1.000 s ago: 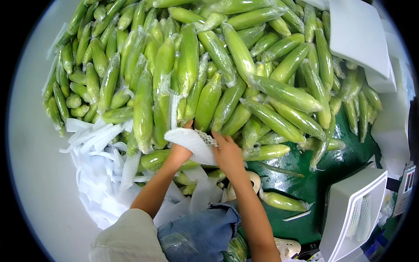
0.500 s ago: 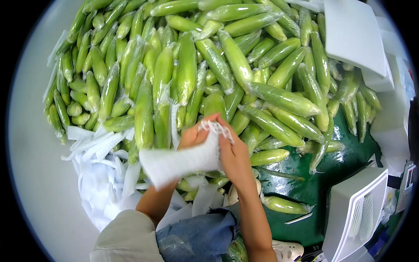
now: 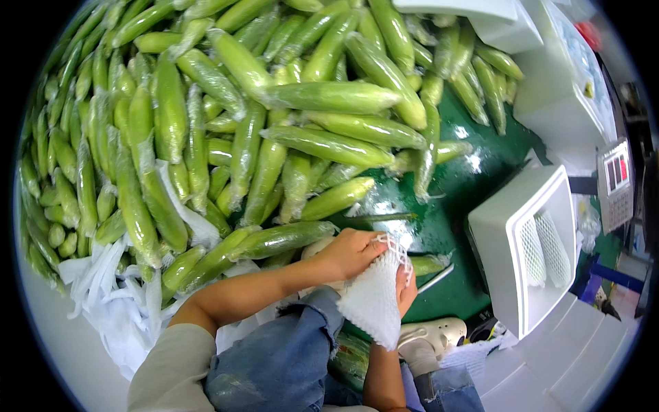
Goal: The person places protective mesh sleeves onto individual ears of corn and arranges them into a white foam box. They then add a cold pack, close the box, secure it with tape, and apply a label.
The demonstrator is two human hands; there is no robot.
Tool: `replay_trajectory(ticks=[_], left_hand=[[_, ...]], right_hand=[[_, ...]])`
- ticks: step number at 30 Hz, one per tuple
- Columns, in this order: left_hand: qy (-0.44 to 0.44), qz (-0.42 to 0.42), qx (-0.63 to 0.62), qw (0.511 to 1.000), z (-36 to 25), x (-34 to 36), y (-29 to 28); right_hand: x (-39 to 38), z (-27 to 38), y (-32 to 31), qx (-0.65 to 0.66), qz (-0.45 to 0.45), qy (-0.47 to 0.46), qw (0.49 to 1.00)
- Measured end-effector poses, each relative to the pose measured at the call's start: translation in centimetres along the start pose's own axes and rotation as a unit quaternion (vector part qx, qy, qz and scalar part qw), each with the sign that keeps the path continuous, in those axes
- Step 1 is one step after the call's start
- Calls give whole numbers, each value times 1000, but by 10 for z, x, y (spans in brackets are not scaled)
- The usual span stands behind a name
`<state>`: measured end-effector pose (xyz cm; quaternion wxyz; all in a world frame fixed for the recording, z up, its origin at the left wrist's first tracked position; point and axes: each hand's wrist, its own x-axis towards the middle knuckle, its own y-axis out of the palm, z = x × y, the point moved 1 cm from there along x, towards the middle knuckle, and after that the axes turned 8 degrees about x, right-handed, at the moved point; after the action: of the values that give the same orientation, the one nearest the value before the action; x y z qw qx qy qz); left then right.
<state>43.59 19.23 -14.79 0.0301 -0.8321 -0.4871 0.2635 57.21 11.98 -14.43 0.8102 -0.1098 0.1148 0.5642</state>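
A white foam net sleeve (image 3: 371, 299) is held between my two hands, hanging down toward my knees. My left hand (image 3: 353, 253) is closed on its loose-meshed end, and my right hand (image 3: 406, 291) grips the same end from the other side. Whether anything is inside the sleeve cannot be made out. Just left of my hands lies a film-wrapped green ear of corn (image 3: 285, 239), part of a large heap of such corn (image 3: 171, 96). Another wrapped ear of corn (image 3: 429, 264) shows partly behind my right hand.
Right of my hands stands a white foam box (image 3: 511, 206) with two net-sleeved pieces (image 3: 542, 250) inside. Flat white sleeves (image 3: 113, 309) are piled at the left. Another white box (image 3: 504, 24) is at the far right, near a keypad device (image 3: 615, 180). The floor (image 3: 456, 206) is green.
The view has swung right, bringing the foam box nearer the middle. My hands, still on the sleeve, have moved from in front of the corn heap to the right, beside my knees.
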Motion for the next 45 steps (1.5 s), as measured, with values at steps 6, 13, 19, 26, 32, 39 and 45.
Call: replay_trajectory(ticks=[6,13,19,26,32,39,45], left_hand=[[60,-123,-83,987,53,44,44],[-98,3,-92,991,90,41,27],[-203,-4,-449,870,78,49,34],[-171,1,-504,847,19,51,36],[246,-22,-77,966,-90,50,48],[518,-27,280,808,-199,99,66],[466,81,317,822,-235,207,132]], right_hand=[[47,-73,-11,212,-116,47,969],[46,-103,14,165,-99,119,974],[57,-61,30,259,-78,76,960],[71,5,-22,46,-27,-99,994],[42,100,-120,340,258,418,802],[147,201,-279,-413,159,-83,893],[172,110,-312,-495,195,-149,833]])
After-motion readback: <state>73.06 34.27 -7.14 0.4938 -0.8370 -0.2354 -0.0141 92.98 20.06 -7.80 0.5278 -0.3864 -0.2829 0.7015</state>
